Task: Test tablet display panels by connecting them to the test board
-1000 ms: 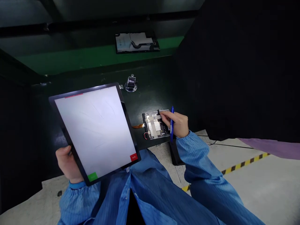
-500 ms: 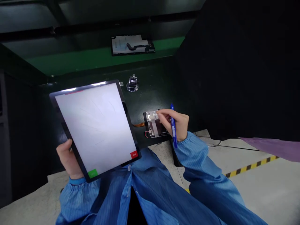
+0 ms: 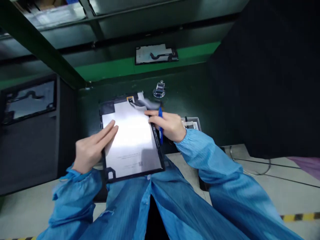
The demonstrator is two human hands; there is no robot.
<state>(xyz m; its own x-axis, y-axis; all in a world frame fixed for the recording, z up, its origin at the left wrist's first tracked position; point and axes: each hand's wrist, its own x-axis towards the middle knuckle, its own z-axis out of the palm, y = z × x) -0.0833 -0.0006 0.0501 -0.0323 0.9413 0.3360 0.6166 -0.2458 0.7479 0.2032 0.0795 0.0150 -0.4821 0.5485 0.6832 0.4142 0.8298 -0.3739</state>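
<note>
Silvery white covers the back of the panel [image 3: 132, 143], which lies before me at the worktop's [image 3: 192, 93] near edge. My left grip [image 3: 91, 150] rests straight fingers on its left side; whether the thumb closes underneath, I cannot tell. My right grip [image 3: 170, 126], curled at the upper right edge, has a blue pen [image 3: 160, 131] tucked between its fingers, just below a blurred strip [image 3: 150, 104].

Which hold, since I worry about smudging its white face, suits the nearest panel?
Probably the dark rim along both long edges, coming from left and right: the panel is flat and broad, and that rim borders the white face.
</note>
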